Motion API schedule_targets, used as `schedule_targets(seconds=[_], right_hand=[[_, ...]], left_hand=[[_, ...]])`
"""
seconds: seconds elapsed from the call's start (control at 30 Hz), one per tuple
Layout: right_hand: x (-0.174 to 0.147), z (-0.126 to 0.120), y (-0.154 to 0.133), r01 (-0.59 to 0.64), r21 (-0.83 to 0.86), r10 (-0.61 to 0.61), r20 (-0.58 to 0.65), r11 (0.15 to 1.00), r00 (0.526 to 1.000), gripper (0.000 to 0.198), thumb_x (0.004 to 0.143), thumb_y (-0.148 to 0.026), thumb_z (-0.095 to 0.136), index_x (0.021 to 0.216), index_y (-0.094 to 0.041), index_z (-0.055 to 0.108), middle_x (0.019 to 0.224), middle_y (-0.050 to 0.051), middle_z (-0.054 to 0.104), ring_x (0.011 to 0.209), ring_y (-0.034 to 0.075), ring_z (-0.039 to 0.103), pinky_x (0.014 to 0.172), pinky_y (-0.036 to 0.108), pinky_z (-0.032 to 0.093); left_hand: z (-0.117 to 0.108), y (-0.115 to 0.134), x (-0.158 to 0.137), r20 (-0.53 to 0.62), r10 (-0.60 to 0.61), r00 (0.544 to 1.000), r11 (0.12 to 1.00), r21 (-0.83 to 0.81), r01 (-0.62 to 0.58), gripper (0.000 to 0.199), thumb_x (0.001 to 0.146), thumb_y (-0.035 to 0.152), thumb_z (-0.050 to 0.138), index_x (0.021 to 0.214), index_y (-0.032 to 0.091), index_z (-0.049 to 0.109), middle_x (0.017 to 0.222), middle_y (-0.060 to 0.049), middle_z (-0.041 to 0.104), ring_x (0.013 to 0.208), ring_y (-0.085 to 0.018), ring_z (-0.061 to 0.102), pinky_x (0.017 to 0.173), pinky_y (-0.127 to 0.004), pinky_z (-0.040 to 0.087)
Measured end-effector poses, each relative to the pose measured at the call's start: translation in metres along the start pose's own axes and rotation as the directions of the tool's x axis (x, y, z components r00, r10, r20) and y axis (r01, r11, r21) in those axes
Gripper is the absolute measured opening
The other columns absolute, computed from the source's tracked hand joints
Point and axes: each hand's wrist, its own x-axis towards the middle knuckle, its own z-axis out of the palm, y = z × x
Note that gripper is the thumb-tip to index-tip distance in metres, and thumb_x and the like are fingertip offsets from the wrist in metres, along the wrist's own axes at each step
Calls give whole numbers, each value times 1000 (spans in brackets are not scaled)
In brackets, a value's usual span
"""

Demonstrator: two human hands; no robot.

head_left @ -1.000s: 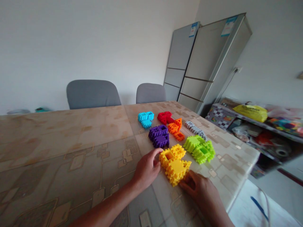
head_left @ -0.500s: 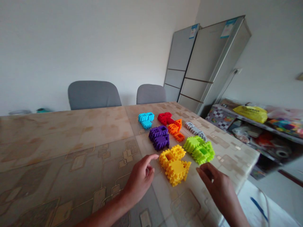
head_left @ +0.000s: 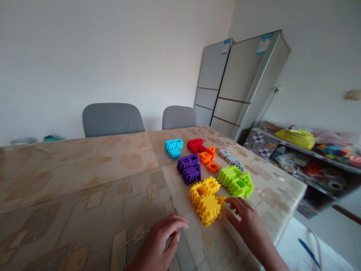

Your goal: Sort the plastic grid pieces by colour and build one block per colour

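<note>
We note a patterned bench (head_left: 126, 154) before grey chairs (head_left: 113, 119) and a silver refrigerator (head_left: 239, 75), left hand (head_left: 159, 242) fingers loosely parted at near centre, right hand (head_left: 245, 222) fingers slightly apart at the right edge of the yellow block model (head_left: 210, 205), contact unclear, the blue-and-white labels (head_left: 264, 43) unreadable.

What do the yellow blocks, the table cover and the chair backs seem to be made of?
Yellow blocks: probably moulded plastic, satin finish; even colour and regular toothed edges suggest it.
Table cover: likely vinyl or similar sheeting, slightly glossy, judging by its light sheen.
Chair backs: matte grey, perhaps fabric; too little texture shows to be sure.
</note>
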Motion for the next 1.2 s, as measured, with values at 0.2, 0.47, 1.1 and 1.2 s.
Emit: schedule_targets(seconds=[0.2, 0.47, 1.1, 1.2], right_hand=[[-2, 19, -3, -21, -90, 22, 13, 996, 1000, 44, 83, -34, 61, 122, -15, 69, 109, 16, 72, 94, 30, 70, 84, 41, 58], [3, 13, -13, -20, -175, 53, 187, 984, 981, 58, 85, -32, 66, 139, -11, 60, 127, 19, 66, 115, 33, 65, 99, 46, 52], [5, 8, -17, -16, -124, 42, 209, 992, 977, 51, 85, -29, 67, 134, -15, 63, 122, 16, 69, 108, 30, 67, 96, 41, 51], [6, 7, -16, -26, -148, 57, 208, 989, 977, 62, 83, -31, 68, 141, -12, 58, 128, 18, 67, 111, 31, 67, 98, 43, 51]], left_hand=[[-3, -3, -1, 9, 33, 999, 999, 27, -33, 36, 88, 3, 52, 106, 29, 68, 106, 3, 77, 97, -9, 73, 91, -12, 52], [-8, -3, 0, 20, 56, 998, 998, 31, -57, 35, 88, 3, 52, 106, 29, 68, 104, 3, 77, 96, -9, 74, 90, -12, 53], [-12, -1, -2, 40, 37, 999, 998, 41, -39, 32, 90, 5, 52, 105, 28, 69, 104, 1, 78, 96, -11, 75, 89, -14, 54], [-11, -2, -1, 41, 37, 998, 998, 41, -39, 32, 91, 6, 52, 105, 28, 69, 105, 1, 78, 97, -11, 75, 90, -14, 54]])
